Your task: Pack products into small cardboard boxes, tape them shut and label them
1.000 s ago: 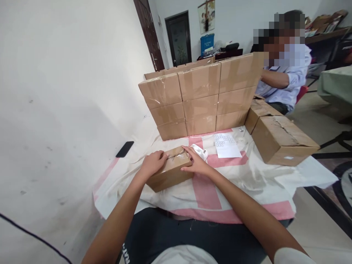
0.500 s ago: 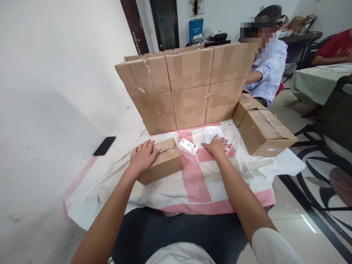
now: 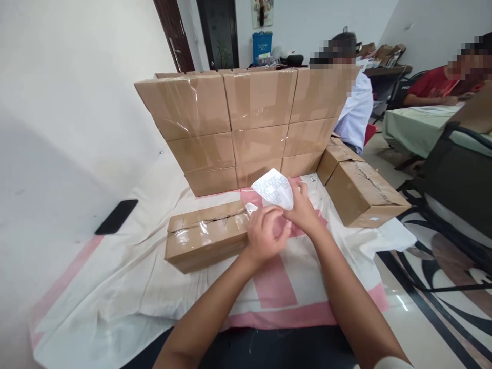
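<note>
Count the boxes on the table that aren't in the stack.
3: the left box by the left hand, plus a near box and a far box at the right of the stack. Others may be hidden behind it.

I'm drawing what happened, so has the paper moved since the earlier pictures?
Yes: left and up. Against the stack, the paper went from the right column's front to the middle's, and the right hand now holds it off the cloth.
</note>
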A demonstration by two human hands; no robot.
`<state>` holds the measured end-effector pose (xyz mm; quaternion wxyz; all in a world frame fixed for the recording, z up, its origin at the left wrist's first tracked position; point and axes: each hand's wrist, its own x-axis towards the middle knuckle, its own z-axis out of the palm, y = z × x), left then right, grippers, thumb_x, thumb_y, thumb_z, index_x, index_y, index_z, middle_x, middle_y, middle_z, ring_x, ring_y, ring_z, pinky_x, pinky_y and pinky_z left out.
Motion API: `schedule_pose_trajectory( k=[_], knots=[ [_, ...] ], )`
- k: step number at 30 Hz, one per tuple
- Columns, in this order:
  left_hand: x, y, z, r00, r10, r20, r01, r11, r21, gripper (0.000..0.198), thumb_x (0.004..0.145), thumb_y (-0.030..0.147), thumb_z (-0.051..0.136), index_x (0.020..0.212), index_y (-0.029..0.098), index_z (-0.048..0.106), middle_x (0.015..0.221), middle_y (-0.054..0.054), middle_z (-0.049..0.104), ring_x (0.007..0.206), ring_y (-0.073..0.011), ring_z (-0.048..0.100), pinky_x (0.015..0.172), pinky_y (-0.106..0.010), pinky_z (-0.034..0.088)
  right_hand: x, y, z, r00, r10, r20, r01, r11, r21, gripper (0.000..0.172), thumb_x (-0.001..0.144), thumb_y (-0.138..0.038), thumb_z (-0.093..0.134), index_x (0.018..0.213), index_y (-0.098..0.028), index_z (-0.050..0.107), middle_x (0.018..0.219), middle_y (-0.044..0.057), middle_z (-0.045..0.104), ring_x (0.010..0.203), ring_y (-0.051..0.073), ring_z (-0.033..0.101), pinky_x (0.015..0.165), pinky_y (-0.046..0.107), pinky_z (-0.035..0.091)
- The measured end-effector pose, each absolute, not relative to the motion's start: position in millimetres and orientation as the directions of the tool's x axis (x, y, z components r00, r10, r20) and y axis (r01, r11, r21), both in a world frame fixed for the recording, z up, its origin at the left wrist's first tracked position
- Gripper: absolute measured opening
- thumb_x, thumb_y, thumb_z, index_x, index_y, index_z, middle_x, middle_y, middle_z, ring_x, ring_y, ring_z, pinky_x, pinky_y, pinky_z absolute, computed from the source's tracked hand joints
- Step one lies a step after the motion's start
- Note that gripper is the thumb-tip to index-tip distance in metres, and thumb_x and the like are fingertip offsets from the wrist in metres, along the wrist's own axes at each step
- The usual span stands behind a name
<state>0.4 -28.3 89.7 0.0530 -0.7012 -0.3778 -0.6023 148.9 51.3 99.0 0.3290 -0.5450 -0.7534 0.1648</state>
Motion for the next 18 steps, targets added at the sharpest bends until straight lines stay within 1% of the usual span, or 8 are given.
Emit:
schedule_pose_trajectory(
  k=[3, 7, 9, 11, 13, 14, 16, 18],
  knots=[
    [31, -11, 78, -0.128, 0.523, 0.843, 0.464, -0.720, 0.517, 0.046, 0.084, 0.028, 0.069, 0.125, 0.025, 0.049, 0.120, -0.014, 0.060, 0.113, -0.0284, 0.061, 0.095, -0.045, 0.051, 157, 31, 118, -0.309, 0.878, 0.365, 0.677, 0.473, -0.564, 0.093, 0.079, -0.029, 0.066, 0.159, -0.032, 0.018, 0.150, 0.013, 0.026, 0.132, 0.036, 0.049, 0.103, 0.052, 0.050],
    [32, -11, 52, -0.045, 0.543, 0.839, 0.438, -0.744, 0.505, 0.042, 0.086, 0.023, 0.063, 0.126, 0.026, 0.050, 0.115, -0.013, 0.059, 0.111, -0.0268, 0.059, 0.096, -0.045, 0.051, 166, 24, 127, -0.298, 0.859, 0.417, 0.725, 0.488, -0.486, 0.095, 0.081, -0.029, 0.066, 0.160, -0.033, 0.014, 0.149, 0.013, 0.030, 0.140, 0.038, 0.040, 0.110, 0.059, 0.044],
    [28, -13, 40, -0.094, 0.608, 0.788, 0.404, -0.700, 0.588, 0.042, 0.087, 0.024, 0.062, 0.128, 0.026, 0.049, 0.118, -0.013, 0.057, 0.113, -0.0268, 0.057, 0.099, -0.046, 0.050, 167, 26, 125, -0.284, 0.864, 0.417, 0.731, 0.476, -0.489, 0.096, 0.082, -0.033, 0.068, 0.161, -0.032, 0.013, 0.148, 0.014, 0.035, 0.139, 0.039, 0.042, 0.110, 0.062, 0.043],
    [25, -11, 33, -0.242, 0.716, 0.655, 0.311, -0.582, 0.751, 0.043, 0.089, 0.029, 0.064, 0.129, 0.027, 0.048, 0.126, -0.014, 0.053, 0.120, -0.0273, 0.054, 0.101, -0.047, 0.049, 167, 28, 123, -0.278, 0.874, 0.399, 0.729, 0.462, -0.505, 0.097, 0.082, -0.037, 0.069, 0.161, -0.033, 0.013, 0.145, 0.014, 0.041, 0.136, 0.040, 0.045, 0.109, 0.063, 0.043],
    [23, -5, 29, -0.376, 0.802, 0.464, 0.124, -0.453, 0.883, 0.047, 0.089, 0.040, 0.065, 0.131, 0.028, 0.046, 0.134, -0.013, 0.051, 0.125, -0.0270, 0.053, 0.102, -0.044, 0.050, 165, 28, 120, -0.282, 0.879, 0.385, 0.719, 0.459, -0.521, 0.097, 0.082, -0.038, 0.070, 0.161, -0.033, 0.013, 0.143, 0.013, 0.045, 0.134, 0.040, 0.046, 0.108, 0.064, 0.044],
    [22, 0, 28, -0.388, 0.843, 0.373, 0.005, -0.403, 0.915, 0.052, 0.089, 0.047, 0.065, 0.133, 0.029, 0.045, 0.136, -0.013, 0.052, 0.126, -0.0268, 0.054, 0.101, -0.043, 0.051, 163, 27, 119, -0.288, 0.879, 0.380, 0.711, 0.462, -0.531, 0.098, 0.082, -0.038, 0.070, 0.161, -0.033, 0.013, 0.142, 0.013, 0.046, 0.134, 0.040, 0.047, 0.108, 0.064, 0.044],
    [17, 9, 26, -0.323, 0.919, 0.226, -0.210, -0.302, 0.930, 0.060, 0.085, 0.061, 0.065, 0.132, 0.029, 0.048, 0.131, -0.012, 0.059, 0.122, -0.0270, 0.059, 0.100, -0.041, 0.053, 159, 26, 114, -0.325, 0.878, 0.352, 0.682, 0.475, -0.556, 0.099, 0.083, -0.037, 0.070, 0.162, -0.033, 0.011, 0.143, 0.013, 0.047, 0.135, 0.040, 0.047, 0.108, 0.063, 0.046],
    [12, 17, 24, -0.284, 0.952, 0.110, -0.306, -0.199, 0.931, 0.060, 0.079, 0.067, 0.068, 0.121, 0.026, 0.060, 0.117, -0.010, 0.069, 0.111, -0.0274, 0.066, 0.095, -0.040, 0.055, 157, 28, 105, -0.383, 0.876, 0.294, 0.649, 0.482, -0.589, 0.098, 0.084, -0.037, 0.071, 0.162, -0.035, 0.011, 0.146, 0.012, 0.048, 0.137, 0.039, 0.046, 0.109, 0.062, 0.046]
  ],
)
